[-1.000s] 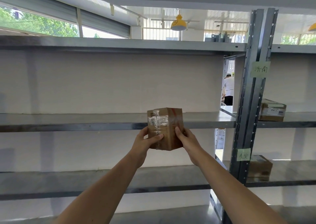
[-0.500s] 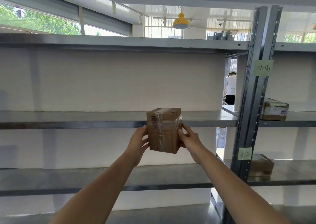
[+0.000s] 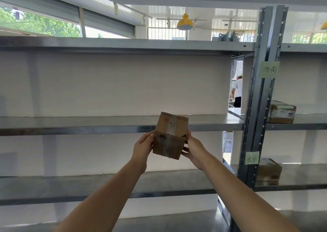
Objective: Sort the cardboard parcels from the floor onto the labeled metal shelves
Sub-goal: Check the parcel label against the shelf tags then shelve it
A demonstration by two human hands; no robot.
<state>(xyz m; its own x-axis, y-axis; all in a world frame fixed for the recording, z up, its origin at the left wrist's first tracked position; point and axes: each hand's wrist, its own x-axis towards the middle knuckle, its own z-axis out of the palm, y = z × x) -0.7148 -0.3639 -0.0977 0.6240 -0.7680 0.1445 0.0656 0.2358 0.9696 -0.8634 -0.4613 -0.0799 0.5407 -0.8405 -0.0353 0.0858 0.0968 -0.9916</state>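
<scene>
The small cardboard parcel, held at the centre of the frame in front of the edge of the middle shelf, has been turned in the hands over the last second: a face crossed by clear tape then showed toward the camera, and now a taped seam runs up the near faces with a folded edge across the middle. That reads as the person hunting for the address label (no readable label faces the camera yet), so the shelf choice is probably still open. The left hand presses flat against the parcel's left side, fingers hidden behind it; the right hand cups the lower right corner, fingers curled under. The parcel's long axis stands roughly upright, tipped so its top leans toward the upper right of the frame. Green labels on the upright post at right mark the bays, where other parcels already sit.
</scene>
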